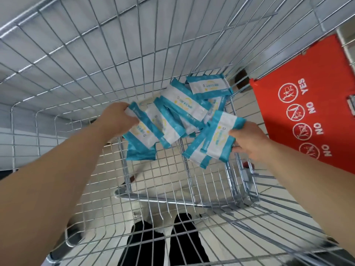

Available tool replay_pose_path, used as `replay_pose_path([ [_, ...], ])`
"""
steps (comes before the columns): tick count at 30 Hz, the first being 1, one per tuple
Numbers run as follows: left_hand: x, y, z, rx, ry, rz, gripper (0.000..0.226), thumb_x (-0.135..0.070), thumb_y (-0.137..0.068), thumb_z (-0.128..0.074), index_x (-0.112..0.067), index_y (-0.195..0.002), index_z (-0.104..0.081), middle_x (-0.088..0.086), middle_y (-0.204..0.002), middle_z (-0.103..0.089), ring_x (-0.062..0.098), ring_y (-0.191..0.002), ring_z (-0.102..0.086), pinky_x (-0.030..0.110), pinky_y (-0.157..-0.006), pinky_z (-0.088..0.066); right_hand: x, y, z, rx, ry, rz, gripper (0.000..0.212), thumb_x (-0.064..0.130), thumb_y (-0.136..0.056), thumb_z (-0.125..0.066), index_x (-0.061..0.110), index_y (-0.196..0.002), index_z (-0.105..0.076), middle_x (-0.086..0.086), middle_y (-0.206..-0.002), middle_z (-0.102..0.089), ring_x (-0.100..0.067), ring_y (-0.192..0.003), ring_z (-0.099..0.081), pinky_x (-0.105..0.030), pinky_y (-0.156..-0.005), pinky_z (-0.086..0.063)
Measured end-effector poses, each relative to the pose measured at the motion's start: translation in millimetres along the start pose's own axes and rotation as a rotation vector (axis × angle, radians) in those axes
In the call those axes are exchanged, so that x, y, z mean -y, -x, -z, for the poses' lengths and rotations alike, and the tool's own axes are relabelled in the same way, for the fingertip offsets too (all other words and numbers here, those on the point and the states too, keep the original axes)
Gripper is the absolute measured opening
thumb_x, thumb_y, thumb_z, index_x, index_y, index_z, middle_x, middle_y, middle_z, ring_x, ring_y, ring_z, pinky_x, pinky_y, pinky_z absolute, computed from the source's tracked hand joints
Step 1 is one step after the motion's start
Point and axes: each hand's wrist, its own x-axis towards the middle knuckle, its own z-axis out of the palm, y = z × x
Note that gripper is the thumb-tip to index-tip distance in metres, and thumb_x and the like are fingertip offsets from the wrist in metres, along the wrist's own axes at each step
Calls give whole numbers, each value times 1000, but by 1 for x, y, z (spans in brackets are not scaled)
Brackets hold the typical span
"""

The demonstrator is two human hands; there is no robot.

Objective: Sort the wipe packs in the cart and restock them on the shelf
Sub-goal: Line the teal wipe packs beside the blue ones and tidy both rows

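Several blue-and-white wipe packs (184,104) lie heaped on the wire floor of the shopping cart (165,175), toward its far end. My left hand (117,120) grips one pack (144,131) at the left of the heap, fingers curled over its upper end. My right hand (249,141) holds another pack (221,139) at the right side, thumb on top, with a second pack (196,152) just under it. More packs (209,85) rest behind, against the cart's far corner.
Wire cart walls (96,54) rise on all sides around both arms. The red child-seat flap (307,104) with YES/NO symbols hangs at the right. Through the mesh I see pale floor tiles and my dark trouser legs (163,242) below.
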Motion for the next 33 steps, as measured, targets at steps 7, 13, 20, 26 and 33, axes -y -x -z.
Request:
replay_pose_path([
  [7,10,5,-9,144,72,123,31,-8,-83,-66,-11,-113,-58,8,-101,-62,26,-90,-58,33,-70,-49,-1,1,3,45,77,-53,22,-12,-87,-48,7,-92,-58,-13,-99,-65,-27,-88,-63,-41,-75,-53],
  [13,33,-2,-19,10,404,273,28,-6,-82,-62,-10,-110,-59,11,-97,-64,23,-78,-62,33,-67,-53,3,-2,-28,-228,624,395,40,4,-82,-65,12,-120,-56,-8,-116,-52,-20,-103,-53,-32,-86,-48],
  [20,66,1,-14,-200,690,332,26,-9,-86,-64,-13,-110,-56,6,-93,-66,14,-69,-62,24,-55,-52,32,8,-109,79,583,547,24,20,-82,-69,4,-99,-69,-10,-100,-69,-22,-93,-65,-41,-86,-53],
  [26,93,8,-13,-254,637,343,26,-17,-92,-58,-7,-115,-49,15,-109,-62,26,-85,-63,37,-67,-54,33,-5,-136,104,697,400,18,11,-85,-61,-1,-91,-72,-13,-87,-72,-25,-80,-68,-38,-75,-58],
  [33,93,14,-20,-154,779,322,19,-15,-97,-50,-8,-115,-47,12,-106,-64,21,-83,-63,34,-64,-55,26,5,-146,192,456,176,10,-4,-87,-57,-13,-91,-57,-30,-80,-58,-20,-59,-65,-38,-66,-58],
])
